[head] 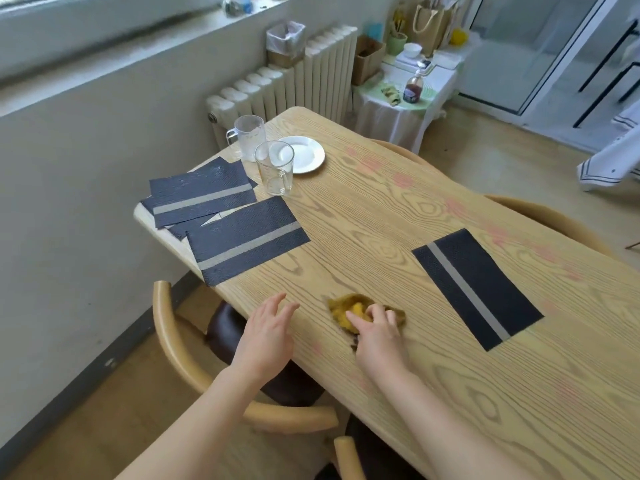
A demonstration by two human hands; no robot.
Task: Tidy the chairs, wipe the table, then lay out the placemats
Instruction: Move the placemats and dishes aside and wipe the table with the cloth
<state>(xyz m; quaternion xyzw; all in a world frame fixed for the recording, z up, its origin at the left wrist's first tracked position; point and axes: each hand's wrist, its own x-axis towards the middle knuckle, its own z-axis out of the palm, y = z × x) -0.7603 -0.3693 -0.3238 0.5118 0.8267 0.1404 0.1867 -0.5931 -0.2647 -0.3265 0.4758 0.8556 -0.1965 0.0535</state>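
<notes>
Pale wood grain runs the length of the table (pixel 381 216), with pinkish smears along its far side. Wiping looks to be the step in hand: the right hand (pixel 377 336) presses a yellow cloth (pixel 349 308), fingers bunching it, while the left hand (pixel 268 336) hovers with fingers spread. Placemats (pixel 221 216) lie piled at the left end, one placemat (pixel 478 289) apart. Next, the cloth probably needs sweeping toward those smears.

**One head-worn view, looking down across the table**

A single wide-angle camera sits at head height and faces forward and down over the near edge of the light wooden dining table (pixel 398 216). Both bare forearms enter from the bottom of the picture, close to the lens. The table runs away diagonally towards the white ribbed radiator (pixel 294 84) under the window wall, far off.
</notes>
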